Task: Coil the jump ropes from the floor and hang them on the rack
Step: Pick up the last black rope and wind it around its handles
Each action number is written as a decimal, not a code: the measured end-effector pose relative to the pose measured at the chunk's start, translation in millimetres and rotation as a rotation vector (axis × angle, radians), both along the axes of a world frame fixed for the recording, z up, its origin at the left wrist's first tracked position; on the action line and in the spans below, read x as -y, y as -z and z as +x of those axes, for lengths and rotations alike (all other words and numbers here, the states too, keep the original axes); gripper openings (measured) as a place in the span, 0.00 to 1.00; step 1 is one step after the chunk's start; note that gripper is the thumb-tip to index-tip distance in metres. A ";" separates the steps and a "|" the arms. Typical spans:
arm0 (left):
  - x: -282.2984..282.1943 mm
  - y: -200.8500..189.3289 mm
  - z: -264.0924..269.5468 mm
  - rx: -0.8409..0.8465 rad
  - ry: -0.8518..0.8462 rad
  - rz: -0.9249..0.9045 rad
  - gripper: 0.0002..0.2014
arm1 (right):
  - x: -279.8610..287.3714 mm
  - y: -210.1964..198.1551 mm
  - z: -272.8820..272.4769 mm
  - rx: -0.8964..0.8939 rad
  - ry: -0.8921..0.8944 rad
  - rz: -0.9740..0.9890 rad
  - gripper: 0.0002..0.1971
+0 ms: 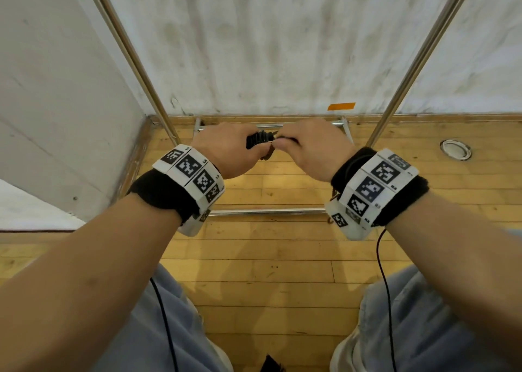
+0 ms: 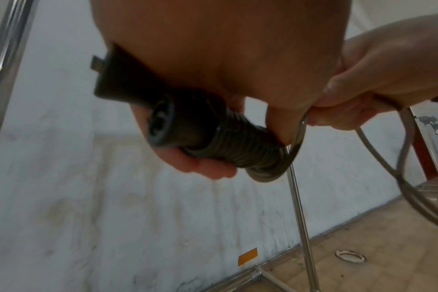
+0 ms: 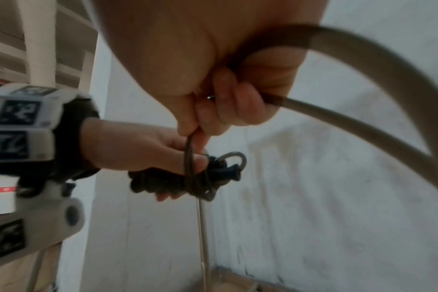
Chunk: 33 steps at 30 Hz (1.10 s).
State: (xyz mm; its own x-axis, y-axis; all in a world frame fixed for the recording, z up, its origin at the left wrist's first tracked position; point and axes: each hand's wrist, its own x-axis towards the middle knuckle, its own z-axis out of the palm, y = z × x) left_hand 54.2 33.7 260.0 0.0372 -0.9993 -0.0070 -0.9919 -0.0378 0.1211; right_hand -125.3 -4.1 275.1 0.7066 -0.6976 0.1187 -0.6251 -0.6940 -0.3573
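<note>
Wooden floor (image 1: 254, 247) behind — both hands' fingers clamped on jump rope (image 2: 238, 146), coils seemingly blurred.

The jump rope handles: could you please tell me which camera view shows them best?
The left wrist view: the ribbed black handles fill it. The right wrist view shows them smaller; the head view shows only a sliver between the hands.

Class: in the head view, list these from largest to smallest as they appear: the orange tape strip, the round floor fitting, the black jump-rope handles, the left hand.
1. Left hand, though nearness to the camera enlarges it.
2-4. Round floor fitting, black jump-rope handles, mostly hidden by the grip, and orange tape strip look too alike to rank.
</note>
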 end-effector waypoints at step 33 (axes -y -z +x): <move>-3.7 -26.5 -6.2 -0.565 -0.223 -0.506 0.27 | -36.8 4.2 35.1 0.513 0.137 0.548 0.12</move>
